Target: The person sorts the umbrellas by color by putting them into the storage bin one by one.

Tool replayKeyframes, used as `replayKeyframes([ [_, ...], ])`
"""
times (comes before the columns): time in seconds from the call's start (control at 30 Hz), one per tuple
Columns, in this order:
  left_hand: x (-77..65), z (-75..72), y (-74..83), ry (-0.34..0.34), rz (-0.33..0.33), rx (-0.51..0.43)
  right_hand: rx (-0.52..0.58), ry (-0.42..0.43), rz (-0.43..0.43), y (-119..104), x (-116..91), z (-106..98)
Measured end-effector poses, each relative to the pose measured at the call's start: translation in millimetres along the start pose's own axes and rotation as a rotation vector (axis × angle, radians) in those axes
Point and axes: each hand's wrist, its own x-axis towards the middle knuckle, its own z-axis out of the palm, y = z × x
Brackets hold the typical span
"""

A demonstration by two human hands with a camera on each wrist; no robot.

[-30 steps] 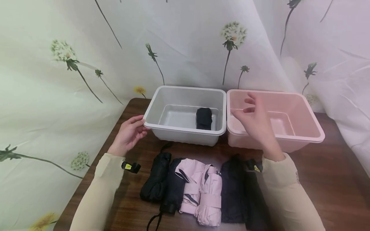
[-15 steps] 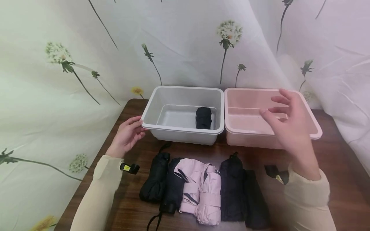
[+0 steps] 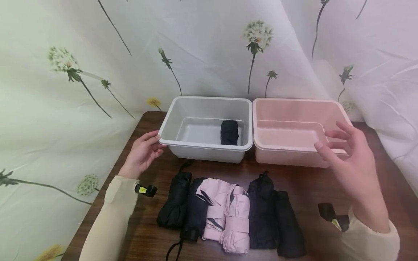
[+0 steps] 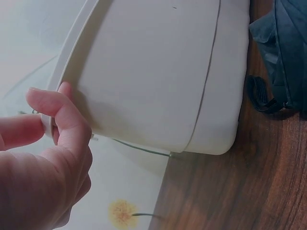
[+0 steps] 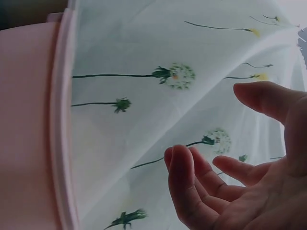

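My left hand (image 3: pixel 143 154) pinches the front left corner of the rim of the light grey plastic bin (image 3: pixel 209 154). In the left wrist view, thumb and fingers (image 4: pixel 69 124) close on that rim from both sides. Inside the bin, toward its right end, lies a small black folded bundle (image 3: pixel 229 132), perhaps a compact umbrella. My right hand (image 3: pixel 354 159) hovers at the front right corner of the pink plastic bin (image 3: pixel 287 156), fingers loosely bent and apart. Nothing is between its thumb and fingers (image 5: pixel 181 167) in the right wrist view.
In front of the bins lies a row of folded umbrellas: a black one (image 3: pixel 174 201), a dark one (image 3: pixel 197 206), two pale pink ones (image 3: pixel 237 221), another dark one (image 3: pixel 262 214) and a slim black one (image 3: pixel 289 224). Behind the wooden table (image 3: pixel 147 232) hangs a flowered curtain (image 3: pixel 209 47).
My right hand has moved right and toward me, from over the pink bin's left part to its front right corner. My left hand keeps its grip on the grey bin's rim.
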Motion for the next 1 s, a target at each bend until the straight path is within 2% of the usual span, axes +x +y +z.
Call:
replayKeyframes([
  [0.2, -0.1, 0.3, -0.2, 0.004, -0.003, -0.002, -0.151, -0.112, -0.052, 27.7, -12.4, 7.2],
  [0.4, -0.4, 1.6, -0.2, 0.011, -0.008, 0.005, -0.303, -0.251, -0.088, 58.5, -30.8, 26.1],
  [0.6, -0.6, 1.2, -0.3, 0.015, -0.01, 0.01, -0.363, -0.435, 0.0, 82.9, -50.8, 45.5],
  [0.73, -0.8, 0.5, -0.4, 0.011, -0.006, 0.005, -0.401, -0.545, 0.072, 89.9, -62.3, 55.2],
  [1.0, 0.4, 0.2, -1.5, 0.001, 0.002, 0.005, -0.447, -0.655, 0.138, 95.2, -73.1, 69.5],
])
